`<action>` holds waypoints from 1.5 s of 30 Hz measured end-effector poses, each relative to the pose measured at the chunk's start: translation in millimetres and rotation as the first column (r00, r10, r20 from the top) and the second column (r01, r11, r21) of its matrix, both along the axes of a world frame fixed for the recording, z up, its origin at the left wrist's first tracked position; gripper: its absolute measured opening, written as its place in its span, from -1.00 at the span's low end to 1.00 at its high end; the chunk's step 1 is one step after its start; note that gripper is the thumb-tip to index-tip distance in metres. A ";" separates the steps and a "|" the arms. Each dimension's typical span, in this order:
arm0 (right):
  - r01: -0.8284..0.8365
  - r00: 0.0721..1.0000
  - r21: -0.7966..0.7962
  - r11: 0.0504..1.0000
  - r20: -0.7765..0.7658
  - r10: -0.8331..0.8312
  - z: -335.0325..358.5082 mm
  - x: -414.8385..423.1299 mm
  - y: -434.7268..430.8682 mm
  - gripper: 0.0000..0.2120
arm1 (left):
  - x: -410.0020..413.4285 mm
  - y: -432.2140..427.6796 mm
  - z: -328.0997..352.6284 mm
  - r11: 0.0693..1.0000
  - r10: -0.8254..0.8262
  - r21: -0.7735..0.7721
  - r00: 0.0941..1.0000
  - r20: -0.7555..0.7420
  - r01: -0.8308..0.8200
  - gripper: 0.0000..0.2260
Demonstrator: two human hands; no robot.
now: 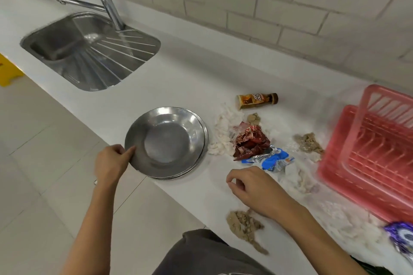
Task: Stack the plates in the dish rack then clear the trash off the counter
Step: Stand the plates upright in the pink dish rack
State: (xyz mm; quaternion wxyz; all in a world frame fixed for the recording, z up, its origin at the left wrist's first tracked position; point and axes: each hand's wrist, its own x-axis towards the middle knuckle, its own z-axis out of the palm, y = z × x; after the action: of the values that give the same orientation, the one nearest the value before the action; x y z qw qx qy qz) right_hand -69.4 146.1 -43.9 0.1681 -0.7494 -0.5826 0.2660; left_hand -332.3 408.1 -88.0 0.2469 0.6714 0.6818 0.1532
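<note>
Left hand (111, 164) pinches the near-left rim of the stacked steel plates (166, 143), thumb on top. Right hand (250, 187), loosely curled and empty, hovers right of the plates. Beyond it lie crumpled wrappers (252, 144); the pink dish rack (377, 152) stands farther right.

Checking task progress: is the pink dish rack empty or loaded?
Empty. The pink dish rack shows only bare slots; the steel plates sit stacked on the counter.
</note>
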 end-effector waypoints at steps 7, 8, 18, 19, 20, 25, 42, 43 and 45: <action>0.186 0.965 0.026 0.982 -0.193 -0.178 9.7 27.4 -13.6 -0.77 | 36.6 -0.9 59.9 0.995 -0.069 0.092 0.850 0.523 0.025 -0.67; 0.242 0.935 0.048 0.969 -0.279 -0.219 13.3 28.9 -14.8 -0.71 | 44.1 -5.3 68.1 0.991 -0.113 0.124 0.840 0.530 0.054 -0.66; 0.839 0.445 0.081 0.537 -0.669 -0.595 63.8 73.0 -43.8 -0.73 | 169.9 -89.7 80.8 0.901 -0.039 -0.150 0.419 0.907 0.408 -0.61; 0.868 0.379 0.059 0.492 -0.720 -0.581 71.5 78.7 -54.5 -0.75 | 185.4 -101.4 77.4 0.869 -0.030 -0.179 0.409 0.912 0.462 -0.63; 0.892 0.324 0.050 0.449 -0.763 -0.559 78.8 84.1 -66.6 -0.75 | 200.5 -114.1 75.7 0.833 -0.043 -0.196 0.413 0.910 0.518 -0.67; 0.944 0.322 0.202 0.262 -0.740 -0.590 97.0 111.1 -130.5 -0.77 | 264.3 -171.2 69.6 0.638 -0.185 -0.212 0.415 0.891 0.740 -0.84; 0.780 0.073 0.595 0.194 0.221 -0.972 180.6 193.8 -281.0 -0.77 | 355.8 -282.8 11.6 -0.217 -0.975 0.389 -0.180 -0.132 0.895 -0.62; 0.785 0.069 0.580 0.218 0.268 -0.961 179.0 200.2 -280.3 -0.80 | 356.1 -283.6 13.1 -0.203 -0.978 0.396 -0.169 -0.119 0.896 -0.61; 0.791 0.090 0.544 0.279 0.347 -0.933 172.3 212.5 -274.2 -0.83 | 356.3 -286.0 13.9 -0.174 -0.984 0.420 -0.146 -0.097 0.891 -0.62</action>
State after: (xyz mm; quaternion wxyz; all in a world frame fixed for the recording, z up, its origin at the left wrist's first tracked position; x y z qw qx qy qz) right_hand 143.1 -128.1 128.4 0.1716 -0.9596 -0.0669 -0.2128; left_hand 24.1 122.1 -74.1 0.2410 0.9539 -0.1312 0.1218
